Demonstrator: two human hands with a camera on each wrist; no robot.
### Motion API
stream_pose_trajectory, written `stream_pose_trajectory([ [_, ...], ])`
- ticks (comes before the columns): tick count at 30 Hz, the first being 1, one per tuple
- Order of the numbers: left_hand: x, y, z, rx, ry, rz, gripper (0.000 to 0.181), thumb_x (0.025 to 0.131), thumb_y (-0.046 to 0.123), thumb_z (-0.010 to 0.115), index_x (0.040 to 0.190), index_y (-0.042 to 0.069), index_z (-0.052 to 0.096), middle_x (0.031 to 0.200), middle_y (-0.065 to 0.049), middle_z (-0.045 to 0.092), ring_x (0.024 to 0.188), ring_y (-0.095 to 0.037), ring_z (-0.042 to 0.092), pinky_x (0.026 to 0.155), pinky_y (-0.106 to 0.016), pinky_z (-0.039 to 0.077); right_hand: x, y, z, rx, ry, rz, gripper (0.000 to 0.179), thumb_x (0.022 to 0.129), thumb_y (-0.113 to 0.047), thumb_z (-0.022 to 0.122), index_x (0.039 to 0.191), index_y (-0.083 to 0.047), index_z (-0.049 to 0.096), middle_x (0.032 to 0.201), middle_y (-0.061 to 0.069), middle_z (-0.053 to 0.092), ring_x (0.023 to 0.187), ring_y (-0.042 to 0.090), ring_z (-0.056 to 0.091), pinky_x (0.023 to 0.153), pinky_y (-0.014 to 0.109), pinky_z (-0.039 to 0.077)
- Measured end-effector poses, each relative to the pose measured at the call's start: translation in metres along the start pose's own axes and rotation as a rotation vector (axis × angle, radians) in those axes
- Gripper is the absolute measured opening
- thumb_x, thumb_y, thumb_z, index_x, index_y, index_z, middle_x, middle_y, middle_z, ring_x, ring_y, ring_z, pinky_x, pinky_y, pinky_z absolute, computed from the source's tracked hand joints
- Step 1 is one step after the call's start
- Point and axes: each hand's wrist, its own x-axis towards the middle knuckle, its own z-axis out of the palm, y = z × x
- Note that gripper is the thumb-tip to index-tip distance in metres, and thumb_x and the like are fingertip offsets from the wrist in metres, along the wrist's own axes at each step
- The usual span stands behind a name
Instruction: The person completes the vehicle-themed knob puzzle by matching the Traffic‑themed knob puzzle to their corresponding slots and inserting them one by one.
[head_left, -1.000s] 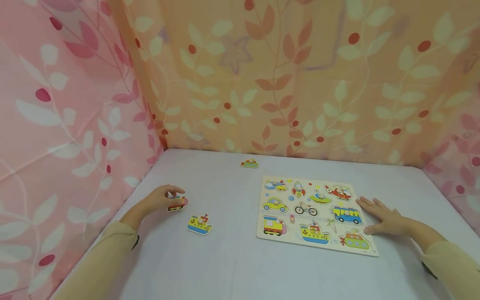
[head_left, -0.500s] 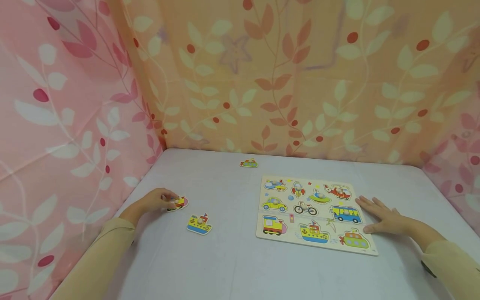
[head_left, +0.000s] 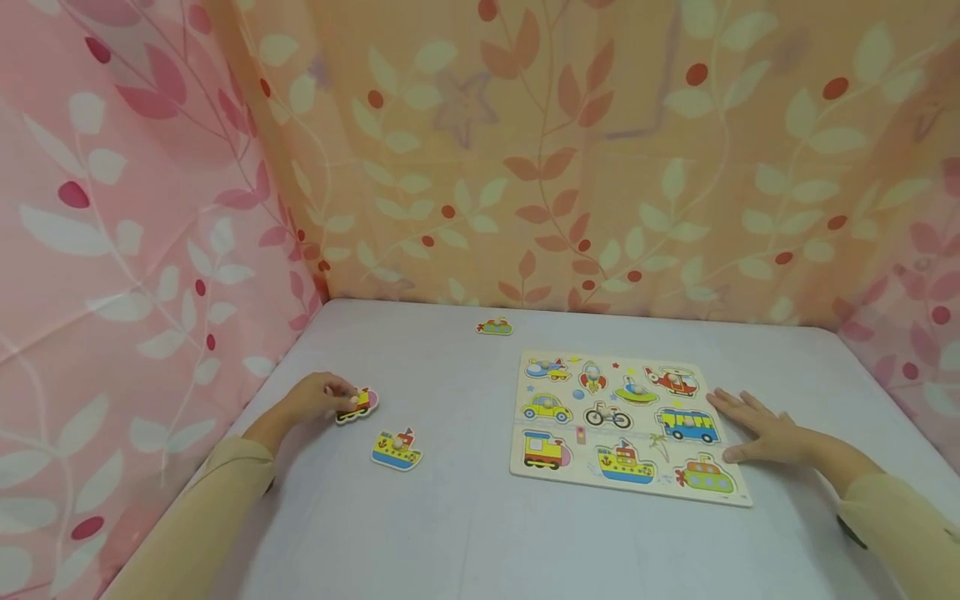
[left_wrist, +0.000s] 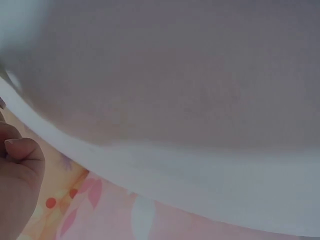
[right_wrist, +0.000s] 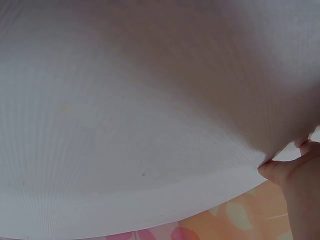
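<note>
My left hand pinches the small knob of a train puzzle piece at the left of the table. The piece is red, yellow and pink, and its left end is partly hidden by the fingers. Just to the right of it lies a boat puzzle piece. With fingers spread, my right hand rests at the right edge of the wooden puzzle board. In the left wrist view only part of the left hand shows at the left edge; the right wrist view catches the right hand at its right edge.
A submarine puzzle piece lies near the table's back edge. A car, bus and helicopter with knobs are among the pieces seated in the board. Patterned curtains stand behind and beside the white table.
My left hand drew back left across the train piece, then took its knob; the piece now sits slightly turned, its front end higher in view. The right hand stays at the board.
</note>
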Motion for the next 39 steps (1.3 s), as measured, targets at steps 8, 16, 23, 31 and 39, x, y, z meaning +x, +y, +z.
stream_pose_trajectory([
  [8, -0.001, 0.017, 0.009, -0.028, 0.002, -0.037, 0.027, 0.085, 0.021, 0.076, 0.105, 0.003, 0.071, 0.093, -0.006, 0.058, 0.089, -0.023, 0.048, 0.069, -0.032, 0.04, 0.001, 0.006, 0.002, 0.016, 0.011, -0.014, 0.097, 0.08, -0.041, 0.074, 0.155, -0.013, 0.018, 0.158, 0.025, 0.003, 0.135, 0.058, -0.01, 0.086, 0.081, -0.012],
  [16, 0.003, 0.042, 0.024, -0.072, -0.046, -0.007, 0.023, 0.084, 0.017, 0.077, 0.102, 0.003, 0.073, 0.087, -0.004, 0.059, 0.085, -0.021, 0.048, 0.066, -0.031, 0.042, 0.001, 0.005, 0.001, 0.017, 0.004, -0.007, 0.096, 0.08, -0.039, 0.075, 0.151, -0.004, 0.022, 0.154, 0.031, 0.007, 0.134, 0.06, -0.008, 0.086, 0.082, -0.012],
  [23, 0.002, 0.058, 0.036, -0.083, -0.061, 0.009, 0.021, 0.082, 0.016, 0.078, 0.099, 0.004, 0.074, 0.086, -0.004, 0.06, 0.084, -0.021, 0.049, 0.066, -0.03, 0.042, 0.0, 0.002, 0.0, 0.006, -0.003, 0.002, 0.094, 0.081, -0.037, 0.075, 0.151, -0.002, 0.022, 0.155, 0.031, 0.006, 0.134, 0.06, -0.009, 0.086, 0.082, -0.011],
  [31, 0.002, 0.073, 0.047, -0.086, -0.103, 0.048, 0.017, 0.082, 0.015, 0.078, 0.096, 0.007, 0.075, 0.087, -0.002, 0.06, 0.085, -0.021, 0.049, 0.068, -0.031, 0.042, 0.001, 0.002, 0.001, 0.004, 0.0, -0.01, 0.094, 0.081, -0.038, 0.075, 0.15, -0.002, 0.023, 0.154, 0.031, 0.007, 0.134, 0.06, -0.008, 0.086, 0.082, -0.01],
  [39, -0.001, 0.095, 0.06, -0.029, -0.135, 0.045, 0.013, 0.082, 0.016, 0.079, 0.094, 0.011, 0.075, 0.087, -0.001, 0.058, 0.083, -0.02, 0.047, 0.066, -0.031, 0.039, 0.002, 0.002, 0.001, 0.002, -0.007, 0.013, 0.095, 0.081, -0.039, 0.075, 0.151, -0.002, 0.022, 0.155, 0.031, 0.005, 0.135, 0.059, -0.01, 0.087, 0.081, -0.012],
])
